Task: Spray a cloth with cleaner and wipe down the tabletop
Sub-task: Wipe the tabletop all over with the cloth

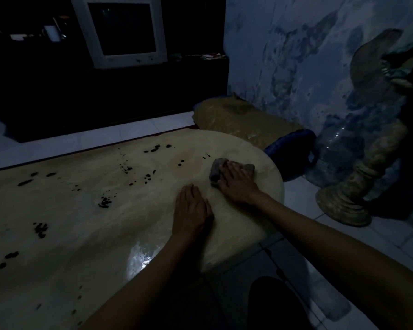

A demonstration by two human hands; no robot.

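Note:
The pale tabletop (86, 210) has a rounded right end and carries several dark spots. A crumpled grey cloth (217, 169) lies near that rounded end. My right hand (236, 184) presses flat on the cloth, fingers spread over it, with cloth showing past the fingertips on both sides. My left hand (191, 210) rests palm down on the bare tabletop just left of and nearer than the right hand, holding nothing. No spray bottle is in view.
The room is dim. A white CRT monitor (122, 32) stands on a dark cabinet beyond the table. To the right, on the tiled floor, are a tan bundle (236, 117), a blue object (293, 148), a clear water jug (339, 153) and a carved pedestal (353, 194).

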